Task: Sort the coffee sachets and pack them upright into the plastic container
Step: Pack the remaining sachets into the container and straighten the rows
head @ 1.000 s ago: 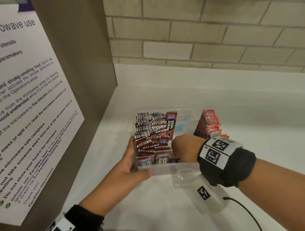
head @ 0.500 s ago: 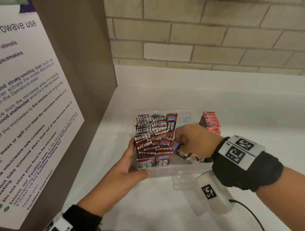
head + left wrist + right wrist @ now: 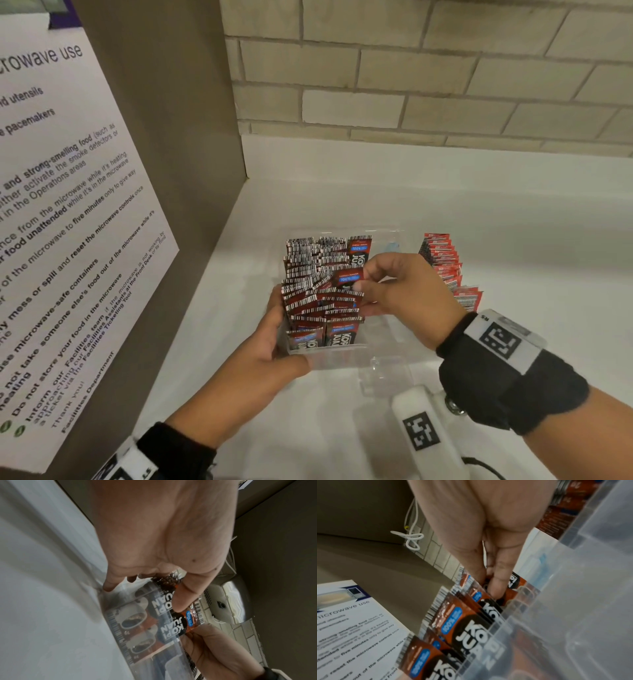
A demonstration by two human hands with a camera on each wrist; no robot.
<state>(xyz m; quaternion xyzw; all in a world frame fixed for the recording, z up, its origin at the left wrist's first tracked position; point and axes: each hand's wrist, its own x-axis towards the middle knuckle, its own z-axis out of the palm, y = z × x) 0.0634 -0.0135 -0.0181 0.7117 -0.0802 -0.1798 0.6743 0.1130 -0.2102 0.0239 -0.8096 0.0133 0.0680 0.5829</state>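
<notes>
A clear plastic container (image 3: 346, 354) stands on the white counter. Its left half is packed with upright brown Kopi Juan sachets (image 3: 318, 274); its right half looks bare. My right hand (image 3: 363, 281) pinches one brown sachet (image 3: 349, 279) between thumb and fingers just above the rows. In the right wrist view the fingertips (image 3: 495, 588) press that sachet among the packed sachets (image 3: 462, 622). My left hand (image 3: 284, 329) grips the container's near left corner, thumb on the front wall. The left wrist view shows the sachets (image 3: 154, 615) through the container wall.
A row of red sachets (image 3: 442, 260) stands on the counter (image 3: 496, 212) right of the container. A brown panel with a microwave notice (image 3: 68, 240) closes the left side. A brick wall (image 3: 411, 85) runs behind. A clear plastic latch (image 3: 383, 375) juts from the container's front.
My right hand rose from low inside the container, bringing a brown sachet up over the rows. The left hand and the container stayed put.
</notes>
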